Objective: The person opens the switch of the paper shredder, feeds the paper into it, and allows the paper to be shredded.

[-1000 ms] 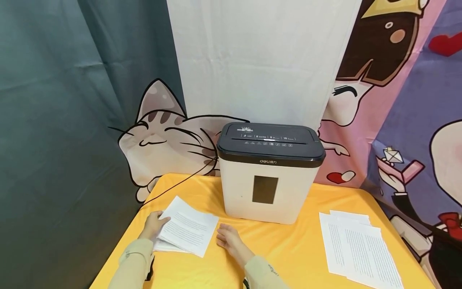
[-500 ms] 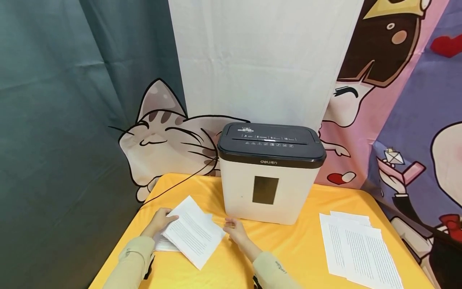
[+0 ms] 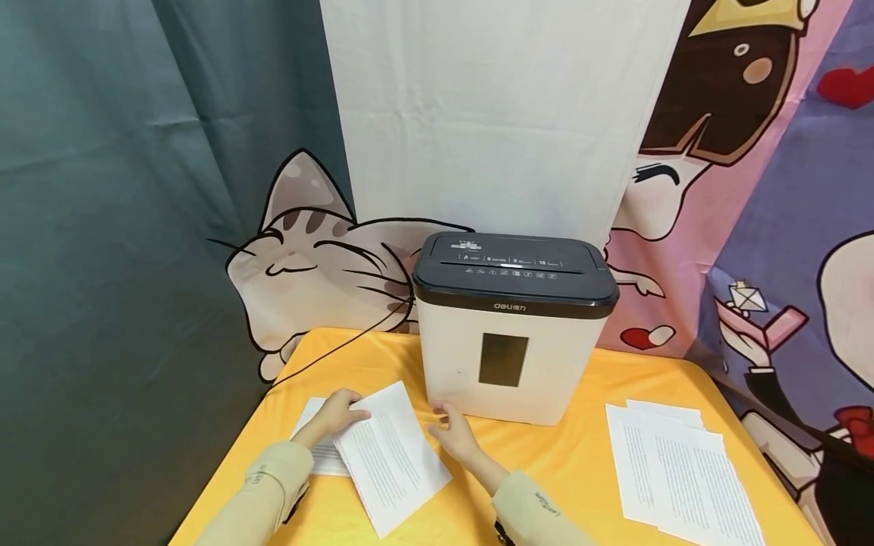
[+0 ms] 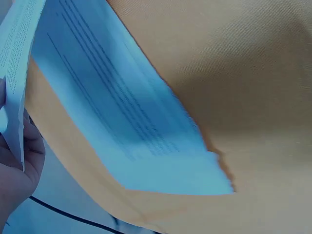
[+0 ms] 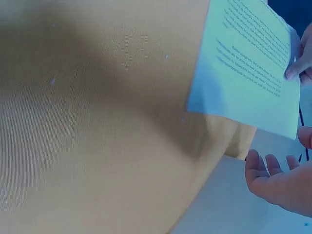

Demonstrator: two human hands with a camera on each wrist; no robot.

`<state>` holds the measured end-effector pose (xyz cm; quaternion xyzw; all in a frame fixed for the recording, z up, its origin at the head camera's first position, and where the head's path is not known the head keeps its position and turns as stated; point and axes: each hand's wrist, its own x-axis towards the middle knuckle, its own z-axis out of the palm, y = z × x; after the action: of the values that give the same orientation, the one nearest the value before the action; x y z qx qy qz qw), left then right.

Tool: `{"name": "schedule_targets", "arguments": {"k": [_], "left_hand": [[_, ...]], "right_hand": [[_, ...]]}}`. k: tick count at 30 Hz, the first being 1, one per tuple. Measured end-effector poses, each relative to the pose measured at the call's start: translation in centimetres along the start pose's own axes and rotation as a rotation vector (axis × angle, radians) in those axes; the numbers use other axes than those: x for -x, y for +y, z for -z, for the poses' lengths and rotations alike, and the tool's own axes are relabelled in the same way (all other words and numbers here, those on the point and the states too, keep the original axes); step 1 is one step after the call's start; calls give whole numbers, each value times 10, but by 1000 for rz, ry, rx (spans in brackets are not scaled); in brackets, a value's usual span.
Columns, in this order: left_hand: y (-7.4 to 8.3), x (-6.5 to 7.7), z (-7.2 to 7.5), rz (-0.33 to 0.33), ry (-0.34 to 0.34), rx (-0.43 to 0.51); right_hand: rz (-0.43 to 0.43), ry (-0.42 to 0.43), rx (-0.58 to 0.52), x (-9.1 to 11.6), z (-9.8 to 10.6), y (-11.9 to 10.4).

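Observation:
My left hand (image 3: 339,413) pinches printed paper (image 3: 394,459) by its upper left edge, thumb on top. The held paper is raised and tilted over a stack of printed paper (image 3: 328,460) on the table. In the left wrist view, the held paper (image 4: 17,58) stands up from the fingers, with the lower stack (image 4: 112,107) lying beside it. My right hand (image 3: 456,434) hovers at the paper's right side, fingers loosely bent and nothing in them. The right wrist view shows that right hand (image 5: 280,183) just below the paper's corner, apart from it.
A white paper shredder (image 3: 451,364) with a dark slotted lid stands behind the hands. Several overlapping printed sheets (image 3: 683,470) lie at the right on the yellow tablecloth (image 3: 546,470). A thin black cord (image 3: 328,353) runs along the back left.
My left hand has carried the held paper rightward and toward me, uncovering more of the stack. My right hand has moved slightly right.

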<state>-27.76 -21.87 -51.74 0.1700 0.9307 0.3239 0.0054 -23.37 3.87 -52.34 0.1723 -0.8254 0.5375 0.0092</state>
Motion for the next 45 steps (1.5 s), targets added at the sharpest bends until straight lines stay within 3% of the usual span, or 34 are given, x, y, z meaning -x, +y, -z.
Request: {"name": "schedule_targets", "arguments": {"k": [11, 15, 21, 25, 31, 37, 45], "left_hand": [[42, -5, -17, -87, -92, -44], [58, -3, -26, -133, -149, -92], [83, -4, -34, -201, -184, -227], [99, -3, -38, -255, -177, -338], [124, 0, -41, -406, -146, -454], [134, 4, -39, -489, -137, -519], [138, 9, -37, -598, -91, -565]], "right_hand": [[248, 52, 346, -6, 23, -5], [315, -16, 474, -8, 32, -4], [346, -236, 581, -16, 51, -11], [294, -382, 577, -19, 59, -19], [182, -557, 542, -13, 56, -25], [145, -603, 566, -2, 47, -28], [211, -640, 370, 4, 41, -23]]}}
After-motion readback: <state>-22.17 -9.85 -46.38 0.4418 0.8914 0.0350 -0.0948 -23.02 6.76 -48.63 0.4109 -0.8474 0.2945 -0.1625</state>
